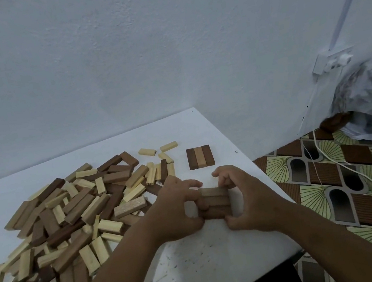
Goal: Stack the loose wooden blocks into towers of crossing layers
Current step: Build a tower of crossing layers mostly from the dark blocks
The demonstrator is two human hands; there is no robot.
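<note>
Between the curled fingers, near the table's [192,125] right edge, sits a small stack of brown blocks [214,203], and both hands are clamped on it. Left hand [177,211] presses its left end, fingers bent round it; right hand [242,201] grips the right end, thumb low. The table edge runs just right of the right wrist, with bare white top in front. Beyond the knuckles lies a flat row of three blocks [200,157], dark, light, dark. The loose pile [70,216] sprawls to the left, pale and brown mixed. Both forearms angle in from below.
</note>
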